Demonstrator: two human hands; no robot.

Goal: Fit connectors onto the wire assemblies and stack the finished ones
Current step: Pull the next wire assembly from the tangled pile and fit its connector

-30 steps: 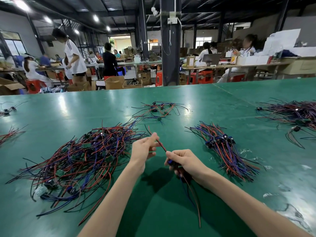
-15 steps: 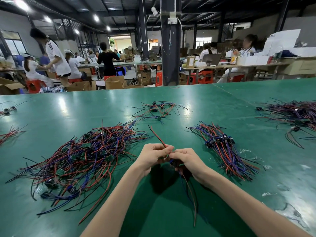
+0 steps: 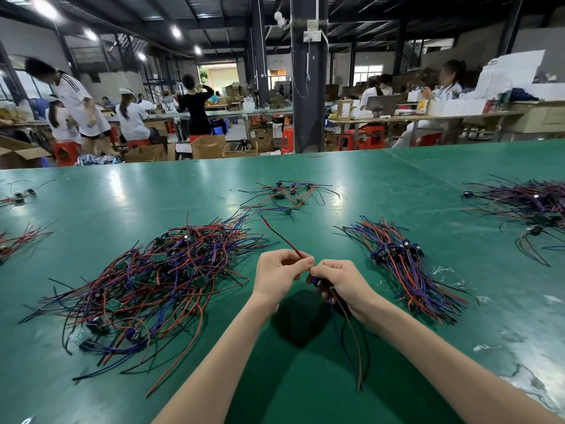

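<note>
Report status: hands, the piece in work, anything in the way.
Left hand pinches red wire, right hand grips blue connector. Not yet stacked. Nothing blocking; finished stack lies right, loose pile left.

Dark pillar [image 3: 308,87] behind the green table [image 3: 153,191].

Single head-worn cam, wide-angle, faces forward and down over the green table [image 3: 91,194]. Left hand [image 3: 276,270] and right hand [image 3: 339,278] reach in from the bottom edge and sit just below frame centre, close to the lens. Table fills the lower part of the frame, more than half, and its far edge runs roughly level. Top part looks across the hall, past a dark pillar [image 3: 308,102], to other benches [image 3: 428,117] well off. Far detail is soft, probably lens distortion plus blur.
</note>
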